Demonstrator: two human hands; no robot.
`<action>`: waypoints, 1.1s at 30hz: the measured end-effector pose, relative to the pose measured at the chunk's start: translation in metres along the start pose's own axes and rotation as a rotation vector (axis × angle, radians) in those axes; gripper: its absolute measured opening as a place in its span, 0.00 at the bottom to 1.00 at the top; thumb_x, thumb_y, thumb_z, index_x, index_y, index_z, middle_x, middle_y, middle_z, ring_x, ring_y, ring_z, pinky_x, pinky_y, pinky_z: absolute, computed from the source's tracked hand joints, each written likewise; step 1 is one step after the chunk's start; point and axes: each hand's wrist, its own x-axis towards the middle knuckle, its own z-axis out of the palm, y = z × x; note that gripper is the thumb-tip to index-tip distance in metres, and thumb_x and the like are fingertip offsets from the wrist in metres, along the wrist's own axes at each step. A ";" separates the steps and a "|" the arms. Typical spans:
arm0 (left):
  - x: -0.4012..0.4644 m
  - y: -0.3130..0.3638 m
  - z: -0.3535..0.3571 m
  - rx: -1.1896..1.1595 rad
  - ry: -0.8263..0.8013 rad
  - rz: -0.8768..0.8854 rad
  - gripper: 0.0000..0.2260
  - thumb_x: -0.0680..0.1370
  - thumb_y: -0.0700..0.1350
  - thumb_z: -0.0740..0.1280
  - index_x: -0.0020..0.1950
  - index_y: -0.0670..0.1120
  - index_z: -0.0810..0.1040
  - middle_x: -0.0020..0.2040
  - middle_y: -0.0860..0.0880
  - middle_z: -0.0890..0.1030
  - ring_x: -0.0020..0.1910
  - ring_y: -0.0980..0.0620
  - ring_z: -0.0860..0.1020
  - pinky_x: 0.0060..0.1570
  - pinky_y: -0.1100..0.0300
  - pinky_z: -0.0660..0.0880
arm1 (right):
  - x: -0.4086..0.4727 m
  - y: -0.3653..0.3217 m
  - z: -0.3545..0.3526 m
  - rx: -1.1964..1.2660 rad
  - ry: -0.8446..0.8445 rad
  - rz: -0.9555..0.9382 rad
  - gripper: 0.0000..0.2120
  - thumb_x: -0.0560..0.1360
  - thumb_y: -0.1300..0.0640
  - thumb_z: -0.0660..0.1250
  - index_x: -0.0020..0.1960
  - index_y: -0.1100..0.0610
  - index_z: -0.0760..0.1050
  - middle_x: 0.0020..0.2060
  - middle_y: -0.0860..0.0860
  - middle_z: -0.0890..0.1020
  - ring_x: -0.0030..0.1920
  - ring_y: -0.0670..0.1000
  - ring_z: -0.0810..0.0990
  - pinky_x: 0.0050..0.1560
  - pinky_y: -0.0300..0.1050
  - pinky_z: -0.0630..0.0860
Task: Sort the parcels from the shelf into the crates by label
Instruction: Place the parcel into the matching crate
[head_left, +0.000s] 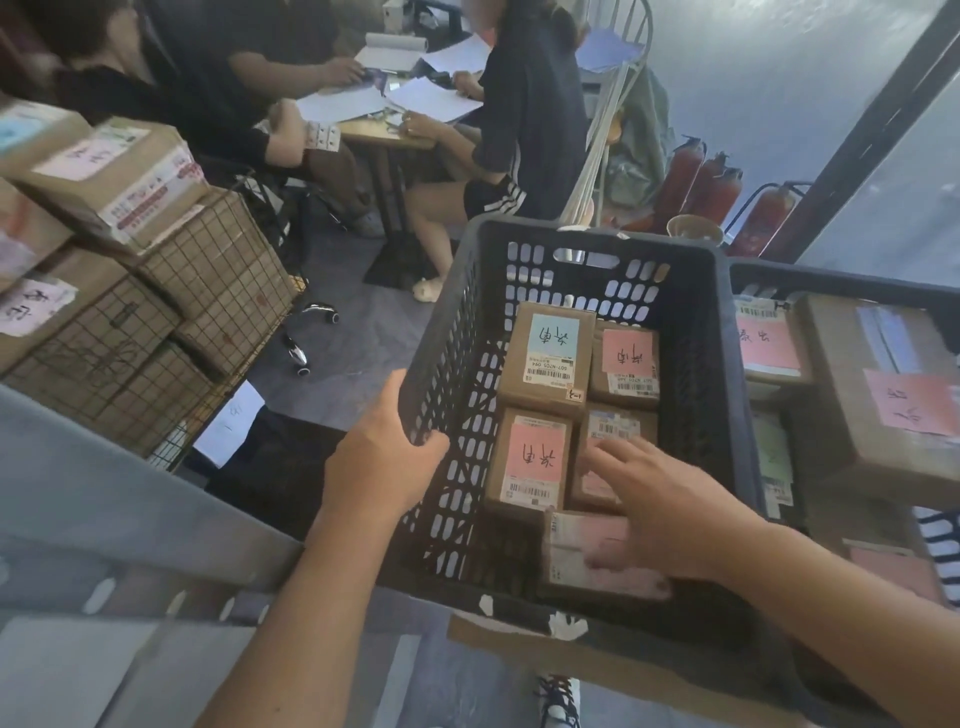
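fingers (415, 415) curl round slotted plastic crate (727, 364) rim.

Both arms are bare all the way up — no sleeves show, and there is no watch, ring or band on either one. The left hand (387, 457) and the right hand (657, 512) wear no gloves. Far down at the bottom edge one shoe (560, 699) peeks out — it is dark and white, with dark laces crossing over the top.
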 end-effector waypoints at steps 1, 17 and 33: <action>-0.002 0.001 -0.001 -0.011 0.015 0.020 0.33 0.78 0.59 0.69 0.79 0.62 0.57 0.69 0.54 0.77 0.61 0.48 0.80 0.56 0.48 0.78 | -0.009 0.000 -0.008 0.053 0.055 0.001 0.47 0.67 0.26 0.72 0.78 0.39 0.56 0.75 0.39 0.65 0.74 0.46 0.64 0.71 0.47 0.74; -0.043 0.005 -0.004 -0.134 0.079 0.213 0.35 0.75 0.56 0.72 0.79 0.60 0.62 0.78 0.54 0.67 0.79 0.50 0.63 0.72 0.37 0.70 | -0.125 -0.007 -0.011 0.873 0.625 0.156 0.49 0.63 0.35 0.78 0.77 0.25 0.57 0.71 0.25 0.69 0.70 0.25 0.64 0.74 0.41 0.61; -0.205 0.046 -0.029 -0.131 0.484 -0.014 0.31 0.74 0.57 0.72 0.76 0.66 0.64 0.75 0.63 0.68 0.76 0.58 0.66 0.72 0.45 0.71 | -0.111 0.008 -0.045 0.756 0.421 -0.373 0.55 0.60 0.30 0.78 0.78 0.23 0.48 0.77 0.27 0.62 0.77 0.32 0.60 0.78 0.49 0.59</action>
